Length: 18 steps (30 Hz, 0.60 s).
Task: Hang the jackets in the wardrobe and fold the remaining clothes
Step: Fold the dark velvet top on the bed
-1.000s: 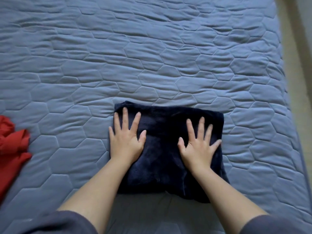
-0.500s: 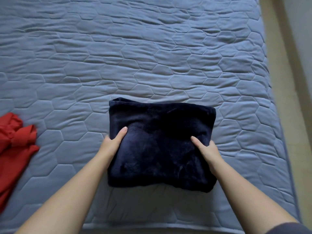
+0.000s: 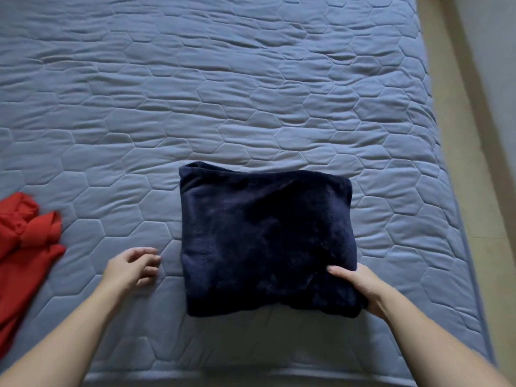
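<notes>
**Head view: one-handed grip on folded bundle**

Right hand (image 3: 363, 289) grips the folded dark navy fleece garment (image 3: 265, 236) at one corner, thumb on top, fingers hidden beneath. The bundle lies flat on the blue hexagon-quilted bedcover (image 3: 223, 93). Across the bundle from the grip, the left hand (image 3: 131, 268) is loosely curled and just clear of the fabric. Beyond it lies a crumpled red cloth garment (image 3: 25, 247).

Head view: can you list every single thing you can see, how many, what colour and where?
folded garment: 1, dark navy, middle of the bed, near its front edge
crumpled cloth: 1, red, on the bed at the left edge of the view
bed cover: 1, grey-blue with quilted hexagons, fills most of the view
floor: 1 strip, beige, right of the bed
left hand: 1, left of the folded garment, holds nothing
right hand: 1, grips the garment's near right corner
</notes>
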Tool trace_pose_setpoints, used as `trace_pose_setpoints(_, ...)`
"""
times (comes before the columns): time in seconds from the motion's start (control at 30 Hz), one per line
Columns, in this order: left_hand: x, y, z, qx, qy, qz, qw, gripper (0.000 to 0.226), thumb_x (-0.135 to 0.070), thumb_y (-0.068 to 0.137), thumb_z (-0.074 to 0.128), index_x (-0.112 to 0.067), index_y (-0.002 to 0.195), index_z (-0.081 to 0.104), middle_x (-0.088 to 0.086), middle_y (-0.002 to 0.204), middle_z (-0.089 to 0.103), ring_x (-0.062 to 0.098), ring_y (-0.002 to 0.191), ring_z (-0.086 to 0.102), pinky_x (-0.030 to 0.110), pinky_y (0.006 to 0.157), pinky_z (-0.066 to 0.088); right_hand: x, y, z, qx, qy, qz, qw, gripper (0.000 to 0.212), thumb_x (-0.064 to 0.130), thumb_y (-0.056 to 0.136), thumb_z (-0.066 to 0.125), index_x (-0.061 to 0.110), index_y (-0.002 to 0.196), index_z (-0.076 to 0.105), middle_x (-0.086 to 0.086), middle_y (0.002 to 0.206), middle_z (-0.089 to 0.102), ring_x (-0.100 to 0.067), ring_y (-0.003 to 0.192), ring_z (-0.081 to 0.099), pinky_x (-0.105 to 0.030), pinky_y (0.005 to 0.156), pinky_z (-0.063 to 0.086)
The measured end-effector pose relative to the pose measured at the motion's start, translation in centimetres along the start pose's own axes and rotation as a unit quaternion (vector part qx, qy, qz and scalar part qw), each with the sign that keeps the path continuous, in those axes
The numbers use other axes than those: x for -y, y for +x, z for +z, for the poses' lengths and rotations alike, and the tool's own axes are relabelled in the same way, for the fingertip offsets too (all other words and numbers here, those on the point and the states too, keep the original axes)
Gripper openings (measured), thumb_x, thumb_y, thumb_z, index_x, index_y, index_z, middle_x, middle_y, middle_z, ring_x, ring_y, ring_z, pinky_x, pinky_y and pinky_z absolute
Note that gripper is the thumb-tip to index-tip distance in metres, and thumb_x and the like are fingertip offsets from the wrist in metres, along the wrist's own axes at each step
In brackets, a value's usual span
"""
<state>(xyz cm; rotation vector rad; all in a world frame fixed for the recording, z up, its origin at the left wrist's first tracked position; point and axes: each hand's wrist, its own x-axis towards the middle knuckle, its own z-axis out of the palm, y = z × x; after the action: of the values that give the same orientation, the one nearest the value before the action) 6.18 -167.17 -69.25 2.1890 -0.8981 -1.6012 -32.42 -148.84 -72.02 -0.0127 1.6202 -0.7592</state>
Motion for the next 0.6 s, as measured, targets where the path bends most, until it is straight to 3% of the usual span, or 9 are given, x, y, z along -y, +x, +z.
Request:
trace_pose_setpoints(0.1, 0.9, -1.3, 0.4, 0.061, 0.044, 0.037, 0.996, 0.008, -0.007, 0.091, 0.059, -0.014, 0.091, 0.064, 0.009, 0.085, 0.067, 0.014, 0.064, 0.061, 0.025, 0.057, 0.047, -0.7, -0.3, 0.7, 0.011, 0.021, 0.005, 1.0, 0.029, 0.014, 0.081, 0.071, 0.012, 0.109, 0.064, -0.009, 0.095, 0.075, -0.022, 0.086, 0.072, -0.029, 0.065, 0.058)
trace_pose_setpoints(0.2, 1.6, -3.1, 3.1, 0.113, 0.009, 0.053, 0.992, 0.012, -0.006, 0.095, 0.053, -0.01, 0.09, 0.063, 0.008, 0.078, 0.063, 0.016, 0.066, 0.057, 0.024, 0.056, 0.045, -0.6, -0.7, 1.1, -0.005, 0.041, 0.002, 0.999, 0.034, 0.019, 0.078, 0.073, 0.013, 0.11, 0.064, -0.01, 0.097, 0.075, -0.024, 0.09, 0.071, -0.034, 0.072, 0.056)
trace_pose_setpoints(0.37, 1.6, -4.8, 4.8, 0.085, -0.043, 0.128, 0.987, 0.03, -0.006, 0.097, 0.045, -0.012, 0.077, 0.066, 0.004, 0.07, 0.063, 0.02, 0.07, 0.051, 0.027, 0.058, 0.043, -1.1, -1.1, 0.8, 0.014, 0.09, 0.011, 0.996, 0.051, 0.031, 0.069, 0.075, 0.016, 0.115, 0.062, -0.012, 0.106, 0.073, -0.027, 0.096, 0.07, -0.036, 0.077, 0.056)
trace_pose_setpoints(0.43, 1.7, -5.5, 4.3, 0.146, -0.038, 0.13, 0.98, 0.025, -0.019, 0.098, 0.046, -0.021, 0.089, 0.069, -0.008, 0.08, 0.071, 0.01, 0.075, 0.062, 0.027, 0.064, 0.045, -1.7, -1.3, 0.6, 0.038, 0.119, 0.027, 0.992, 0.049, 0.032, 0.07, 0.074, 0.018, 0.116, 0.062, -0.012, 0.109, 0.072, -0.027, 0.097, 0.07, -0.037, 0.073, 0.057)
trace_pose_setpoints(0.5, 2.5, -5.8, 3.9, 0.216, 0.039, 0.152, 0.964, 0.014, -0.024, 0.093, 0.056, -0.031, 0.103, 0.063, -0.023, 0.089, 0.072, -0.009, 0.082, 0.064, 0.013, 0.069, 0.048, -2.2, -1.7, 0.9, 0.07, 0.112, 0.042, 0.99, 0.048, 0.031, 0.071, 0.074, 0.019, 0.117, 0.062, -0.011, 0.111, 0.071, -0.026, 0.099, 0.069, -0.035, 0.071, 0.058)
trace_pose_setpoints(0.6, 3.5, -5.5, 4.1, 0.197, 0.134, 0.197, 0.951, 0.029, -0.018, 0.079, 0.076, -0.033, 0.099, 0.062, -0.031, 0.085, 0.068, -0.012, 0.084, 0.064, 0.003, 0.066, 0.046, -2.3, -1.8, 1.2, 0.062, 0.054, 0.018, 0.996, 0.044, 0.017, 0.076, 0.073, 0.009, 0.118, 0.062, -0.013, 0.103, 0.073, -0.024, 0.091, 0.071, -0.03, 0.068, 0.058)
